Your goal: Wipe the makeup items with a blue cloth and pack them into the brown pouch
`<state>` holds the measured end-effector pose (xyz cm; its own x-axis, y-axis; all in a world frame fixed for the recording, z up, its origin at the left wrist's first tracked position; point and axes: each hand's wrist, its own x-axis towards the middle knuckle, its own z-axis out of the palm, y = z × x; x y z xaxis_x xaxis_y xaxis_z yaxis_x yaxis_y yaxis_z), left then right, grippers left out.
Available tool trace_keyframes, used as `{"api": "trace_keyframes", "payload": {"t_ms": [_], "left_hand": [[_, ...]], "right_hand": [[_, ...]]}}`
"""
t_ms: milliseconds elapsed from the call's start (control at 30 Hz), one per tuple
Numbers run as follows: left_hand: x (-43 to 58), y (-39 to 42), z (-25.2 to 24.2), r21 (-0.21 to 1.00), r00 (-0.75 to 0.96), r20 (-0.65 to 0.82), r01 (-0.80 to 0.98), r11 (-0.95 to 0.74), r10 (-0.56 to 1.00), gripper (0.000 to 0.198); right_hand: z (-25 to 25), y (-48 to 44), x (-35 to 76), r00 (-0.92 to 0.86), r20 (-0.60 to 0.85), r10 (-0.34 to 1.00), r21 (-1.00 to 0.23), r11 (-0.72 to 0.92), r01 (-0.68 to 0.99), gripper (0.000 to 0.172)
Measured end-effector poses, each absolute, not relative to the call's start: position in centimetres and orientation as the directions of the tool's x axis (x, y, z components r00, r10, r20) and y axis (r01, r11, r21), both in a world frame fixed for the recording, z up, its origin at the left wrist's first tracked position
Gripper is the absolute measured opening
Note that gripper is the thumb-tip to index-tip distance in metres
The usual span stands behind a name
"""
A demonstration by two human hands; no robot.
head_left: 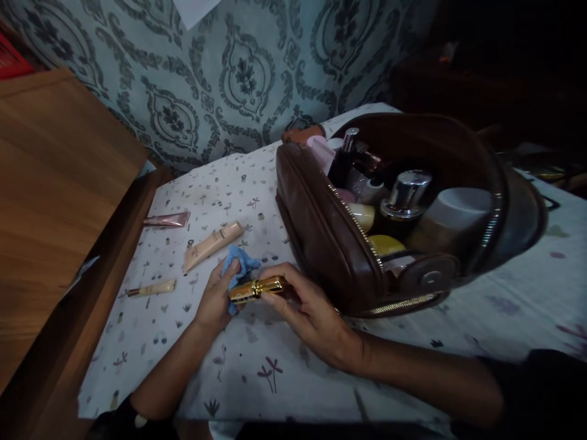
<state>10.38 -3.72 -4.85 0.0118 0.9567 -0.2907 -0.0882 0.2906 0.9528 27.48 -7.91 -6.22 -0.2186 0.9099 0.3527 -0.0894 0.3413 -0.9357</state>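
My right hand (316, 315) grips one end of a shiny gold cosmetic tube (250, 291) between thumb and fingers. It looks like a lipstick or small bottle; the exact kind is not plain. Around a crumpled blue cloth (243, 264) my left hand (217, 293) is closed, with the cloth against the tube's other end. Just beyond the hands lies a beige squeeze tube (213, 244). A thin beige tube with a dark gold cap (152, 288) rests farther left. Right of my hands stands an unzipped brown bag (321, 226) full of bottles and cosmetics.
A pink metallic tube (167, 220) lies near the left edge of the printed white tablecloth (257, 366). A wooden cabinet (59, 171) borders the left side. Patterned wallpaper (247, 67) covers the wall behind. Inside the bag is a silver-capped bottle (408, 192).
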Motion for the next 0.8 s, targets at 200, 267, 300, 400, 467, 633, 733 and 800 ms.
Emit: {"api": "trace_keyframes", "payload": {"t_ms": [200, 267, 300, 400, 467, 633, 733, 800], "left_hand": [[8.3, -3.8, -5.0, 0.913, 0.214, 0.210, 0.306, -0.269, 0.954, 0.041], [7.8, -3.9, -4.7, 0.748, 0.334, 0.406, 0.414, -0.519, 0.851, 0.036], [7.6, -4.1, -4.6, 0.652, 0.375, 0.479, 0.453, -0.607, 0.794, 0.034], [7.8, -4.5, -4.4, 0.467, 0.475, 0.542, 0.515, -0.719, 0.693, 0.031], [8.2, -5.0, -4.4, 0.523, 0.508, 0.477, 0.492, -0.696, 0.717, 0.034], [8.6, -6.0, -4.2, 0.917, 0.411, 0.008, 0.360, -0.171, 0.912, 0.043], [7.9, -5.8, -4.2, 0.963, 0.419, -0.175, 0.262, 0.066, 0.891, 0.045], [7.6, -5.5, -4.0, 0.961, 0.450, -0.178, 0.272, 0.056, 0.875, 0.038]], "right_hand": [[-6.4, -8.1, 27.3, -0.197, 0.261, 0.945, -0.963, 0.241, -0.118, 0.011], [-6.4, -8.0, 27.2, -0.188, 0.261, 0.947, -0.963, 0.241, -0.124, 0.011], [-6.5, -7.9, 27.1, -0.187, 0.253, 0.949, -0.964, 0.231, -0.129, 0.012], [-6.7, -7.5, 26.7, -0.180, 0.209, 0.961, -0.972, 0.184, -0.147, 0.016], [-6.7, -7.2, 26.2, -0.174, 0.155, 0.972, -0.970, 0.117, -0.213, 0.021], [-6.4, -7.1, 25.4, -0.222, -0.112, 0.969, -0.865, -0.205, -0.458, 0.052], [-6.2, -7.4, 25.2, -0.317, -0.217, 0.923, -0.801, -0.354, -0.483, 0.077], [-6.3, -7.5, 25.1, -0.363, -0.243, 0.899, -0.788, -0.402, -0.466, 0.087]]}}
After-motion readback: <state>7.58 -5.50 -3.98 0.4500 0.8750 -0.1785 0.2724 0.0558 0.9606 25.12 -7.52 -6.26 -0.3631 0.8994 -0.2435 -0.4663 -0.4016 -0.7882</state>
